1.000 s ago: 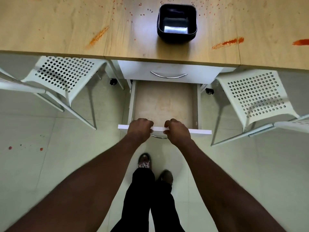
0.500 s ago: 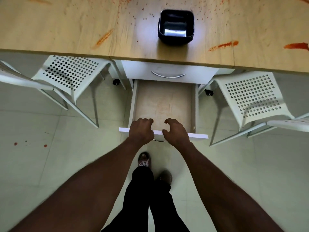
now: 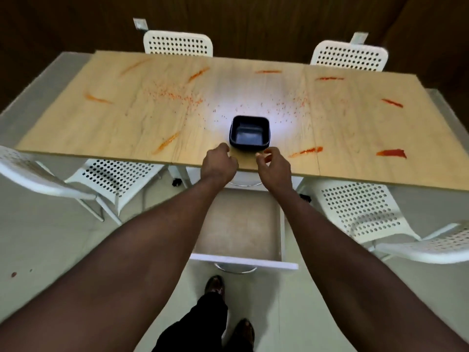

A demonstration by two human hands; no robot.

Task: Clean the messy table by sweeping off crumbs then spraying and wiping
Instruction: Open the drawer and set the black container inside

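Note:
A light wooden table (image 3: 106, 123) carries several orange-red smears (image 3: 305, 151) and scattered small crumbs (image 3: 175, 95). An empty black square bowl (image 3: 250, 133) stands near the table's front edge, at the middle. My left hand (image 3: 219, 165) hovers just in front of the bowl's left corner, fingers curled loosely and holding nothing. My right hand (image 3: 274, 165) hovers in front of the bowl's right corner, fingers bent and apart, also holding nothing. Neither hand touches the bowl.
Under the table an empty white drawer (image 3: 241, 260) stands pulled far out toward me. White perforated chairs stand at the front left (image 3: 114, 176), front right (image 3: 355, 212) and behind the table (image 3: 177, 44). Red spots (image 3: 14, 274) mark the pale floor.
Both hands let go of the open drawer's front edge and rose to the table edge by the black bowl. The view tilted up, so the whole table shows.

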